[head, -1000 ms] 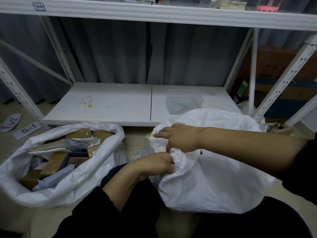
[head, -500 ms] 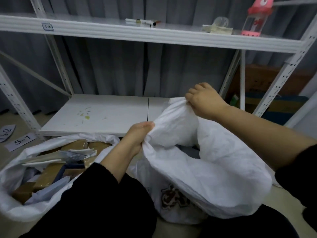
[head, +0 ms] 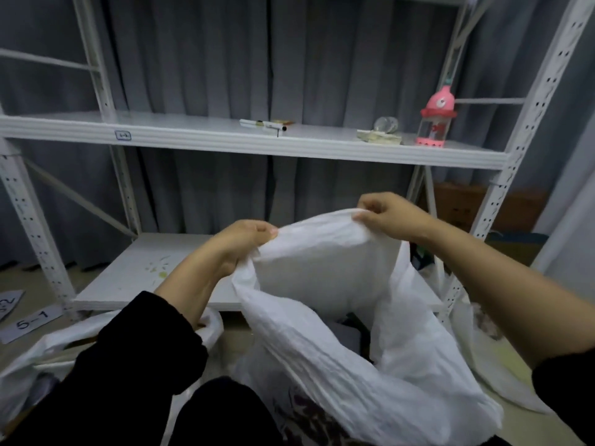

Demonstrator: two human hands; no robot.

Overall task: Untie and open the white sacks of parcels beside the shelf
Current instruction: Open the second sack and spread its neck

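Up went the left hand (head: 245,239) and right hand (head: 391,217) since half a second earlier, hauling the mouth of the sack (head: 322,278) higher and wider. Each gripped the rim tight, closed on the fabric; the sack hung stretched between them, before the shelf (head: 225,140). Second sack (head: 32,375) lay at lower left.

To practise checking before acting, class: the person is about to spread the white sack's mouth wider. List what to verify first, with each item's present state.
1. Left hand grips the white sack at its rim: ok.
2. Right hand pinches the same rim: ok.
3. Mouth untied and parted: ok.
4. Mouth spread wide: not ok, folds cover most of it.
5. Parcels inside safe from spilling: cannot tell, contents hidden.
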